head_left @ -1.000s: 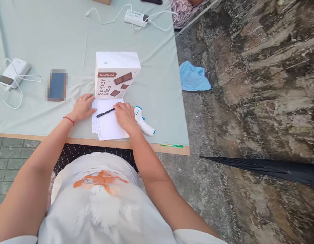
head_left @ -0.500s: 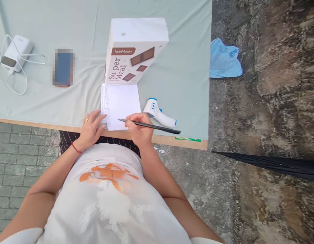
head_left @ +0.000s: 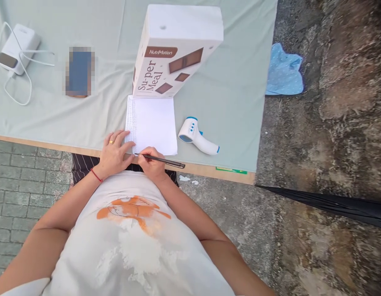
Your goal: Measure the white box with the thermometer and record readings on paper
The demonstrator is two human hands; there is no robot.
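Note:
A white sheet of paper (head_left: 156,125) lies near the table's front edge, with small handwriting down its left side. My left hand (head_left: 114,152) rests with fingers spread on the paper's lower left part. In my right hand (head_left: 152,164) is a black pen (head_left: 166,160), gripped close to its tip. The tip meets the paper's bottom left corner, just beside my left thumb. Behind the paper stands a white box (head_left: 178,57) marked "NutriMotion Su-per Meal". To the right of the paper lies a white and blue infrared thermometer (head_left: 198,135).
A white power bank (head_left: 22,45) with a looped cable lies at the far left. Nearer stands a blurred phone-like object (head_left: 78,72). Beyond the table's right edge are a light blue cloth (head_left: 284,70) and a folded black umbrella-like thing (head_left: 326,201).
My right hand has brought the pen left and down to the paper's lower left corner. My left hand stays spread on the paper. The view has shifted slightly.

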